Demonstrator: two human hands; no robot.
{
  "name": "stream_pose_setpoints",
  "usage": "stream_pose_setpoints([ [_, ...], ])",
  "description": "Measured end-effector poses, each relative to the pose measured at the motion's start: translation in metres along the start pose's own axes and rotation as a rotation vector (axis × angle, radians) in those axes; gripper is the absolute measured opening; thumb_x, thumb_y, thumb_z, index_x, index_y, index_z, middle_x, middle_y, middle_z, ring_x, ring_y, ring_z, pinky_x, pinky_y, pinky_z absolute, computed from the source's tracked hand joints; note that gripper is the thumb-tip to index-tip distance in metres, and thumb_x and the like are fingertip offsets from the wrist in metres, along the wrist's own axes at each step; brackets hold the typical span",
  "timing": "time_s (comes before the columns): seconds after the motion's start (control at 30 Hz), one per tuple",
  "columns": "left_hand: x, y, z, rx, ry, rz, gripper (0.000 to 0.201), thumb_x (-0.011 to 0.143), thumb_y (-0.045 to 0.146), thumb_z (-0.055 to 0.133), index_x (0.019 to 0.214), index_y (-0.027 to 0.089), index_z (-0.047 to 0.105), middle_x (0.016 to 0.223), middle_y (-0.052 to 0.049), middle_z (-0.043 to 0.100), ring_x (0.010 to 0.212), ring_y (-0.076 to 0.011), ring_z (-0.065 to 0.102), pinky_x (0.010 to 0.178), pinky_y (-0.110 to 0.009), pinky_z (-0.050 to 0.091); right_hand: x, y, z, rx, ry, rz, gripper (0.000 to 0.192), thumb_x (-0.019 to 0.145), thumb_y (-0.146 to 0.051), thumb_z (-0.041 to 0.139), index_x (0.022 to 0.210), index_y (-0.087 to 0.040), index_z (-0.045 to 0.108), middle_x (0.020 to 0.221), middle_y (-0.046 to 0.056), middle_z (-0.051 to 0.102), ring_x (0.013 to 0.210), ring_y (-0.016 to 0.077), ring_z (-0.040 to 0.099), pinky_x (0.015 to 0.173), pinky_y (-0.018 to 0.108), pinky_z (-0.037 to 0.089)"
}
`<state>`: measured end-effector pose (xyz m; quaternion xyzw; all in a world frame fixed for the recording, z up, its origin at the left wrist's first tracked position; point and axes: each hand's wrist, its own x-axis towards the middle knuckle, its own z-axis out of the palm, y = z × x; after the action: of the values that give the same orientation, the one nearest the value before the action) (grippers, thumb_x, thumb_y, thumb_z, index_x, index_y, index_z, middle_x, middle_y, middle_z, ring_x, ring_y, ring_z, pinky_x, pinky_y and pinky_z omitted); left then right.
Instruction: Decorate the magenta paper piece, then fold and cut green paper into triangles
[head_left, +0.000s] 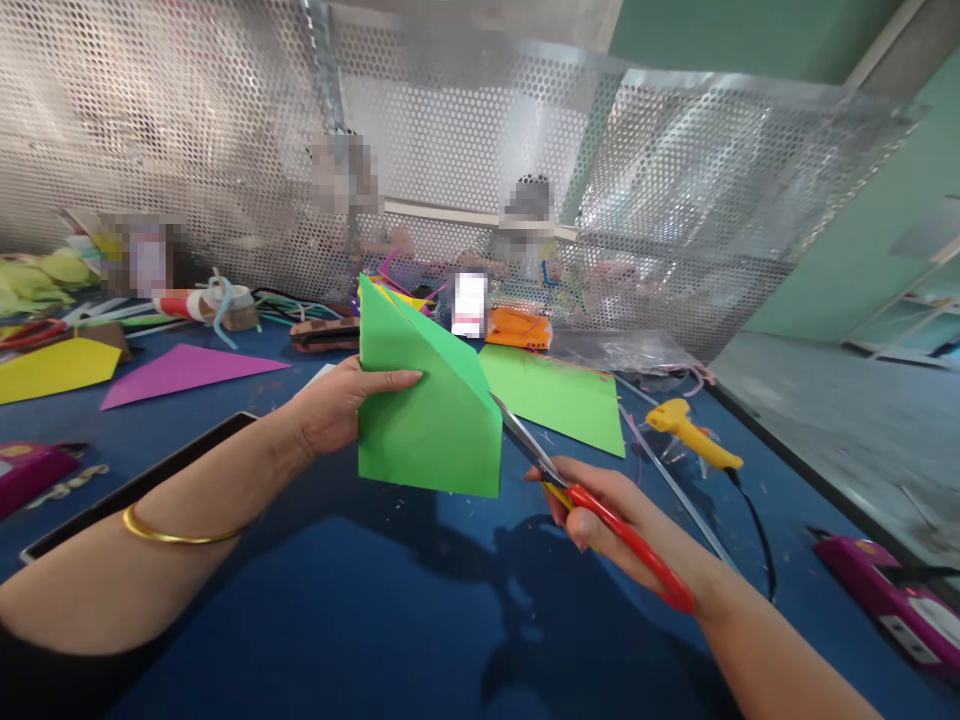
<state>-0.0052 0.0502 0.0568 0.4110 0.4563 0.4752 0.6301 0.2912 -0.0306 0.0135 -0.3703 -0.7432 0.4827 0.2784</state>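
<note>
A left hand gripped folded green paper above the blue tabletop while the right hand clasped red-handled scissors at its edge.

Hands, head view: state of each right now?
Left hand: shut on folded green paper.
Right hand: shut on red-handled scissors, blades at the paper's edge.

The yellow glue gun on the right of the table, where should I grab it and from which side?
Probably by the handle. The glue gun lies flat on the blue table, its nozzle end towards the green sheet and its black cord trailing towards the near edge. Come from above on the right, clear of nozzle and cord.
</note>
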Motion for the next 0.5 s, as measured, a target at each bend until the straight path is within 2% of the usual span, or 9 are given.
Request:
stream_pose_setpoints([
  [0.2,-0.0009,-0.0015,0.0021,-0.018,-0.021,-0.014,0.028,0.063,0.013,0.083,0.090,0.017,0.076,0.093,-0.009,0.079,0.080,-0.0264,0.074,0.073,-0.037,0.063,0.0013,-0.0044,0.0042,0.008,0.037,0.080,0.059,0.084,-0.070,0.054,0.115,-0.020,0.055,0.072,-0.003,0.041,0.058,0.0105,0.034,0.051,0.024,0.028],
  [0.5,-0.0043,-0.0006,0.0075,-0.034,0.001,-0.031,0.029,0.062,0.014,0.084,0.090,0.014,0.076,0.087,-0.009,0.079,0.078,-0.0273,0.073,0.075,-0.041,0.061,0.0019,-0.0049,0.0088,-0.005,0.102,0.102,0.067,0.078,-0.075,0.056,0.114,-0.019,0.059,0.067,-0.004,0.038,0.056,0.0103,0.031,0.048,0.023,0.026],
])
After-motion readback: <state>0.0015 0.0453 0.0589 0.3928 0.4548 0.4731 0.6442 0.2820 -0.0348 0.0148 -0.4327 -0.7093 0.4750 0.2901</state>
